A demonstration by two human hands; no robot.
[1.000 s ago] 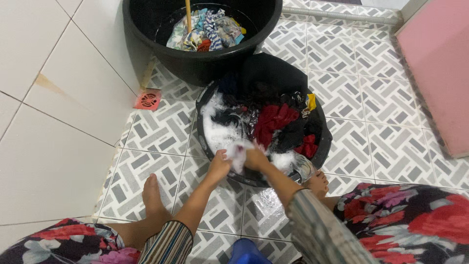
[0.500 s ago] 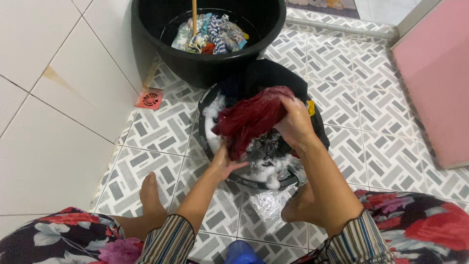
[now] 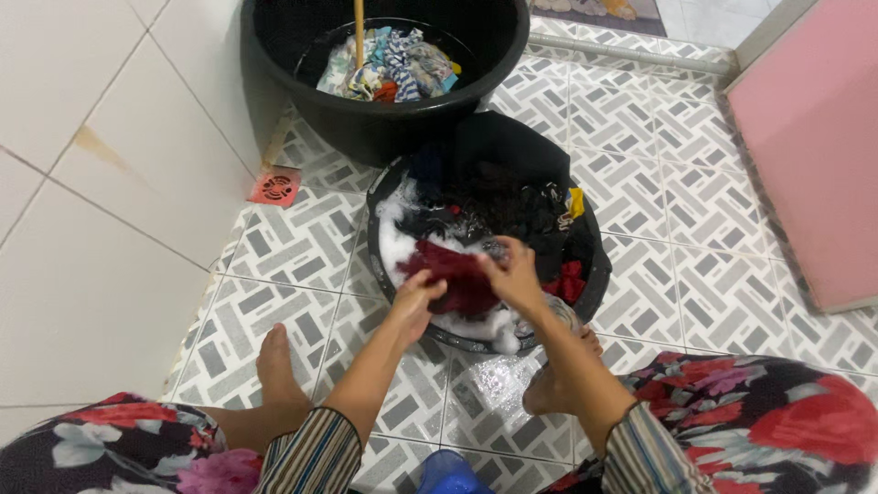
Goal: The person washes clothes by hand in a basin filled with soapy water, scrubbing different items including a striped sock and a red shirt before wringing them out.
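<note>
Crouched over a round black wash basin (image 3: 599, 274) on the patterned tile floor (image 3: 695, 210), with both hands down at its near rim. Left hand (image 3: 416, 297) clenched on the near end of a dark red garment (image 3: 453, 272); right hand (image 3: 512, 274) pinching the same cloth from the other side, knuckles up. Grip on both sides closed on wet fabric, hands close together, with the cloth bunched between them. Red garment lying just above the suds (image 3: 395, 247) at the basin's near-left part, touching the foam.

Behind it in the basin, a heap of dark clothes (image 3: 503, 197), a yellow scrap (image 3: 574, 201) near the far-right rim and a smaller red piece near the right rim. Beyond the basin and touching it or nearly so, a larger black tub (image 3: 384, 128) with colourful clothes (image 3: 393, 64) in water and a wooden stick (image 3: 358, 32) standing in it. An orange drain cover (image 3: 275, 187) to the left by the wall, a pink door (image 3: 814, 137) at the right. One bare foot (image 3: 274, 366) on the left and another (image 3: 558, 384) just beside the basin's near rim.

By the look of it, mid-scrub: one garment singled out and worked between the two fists. Calls next for a firm hold at both ends and short rubbing strokes low over the foam, well inside the rim to keep water off the floor.
</note>
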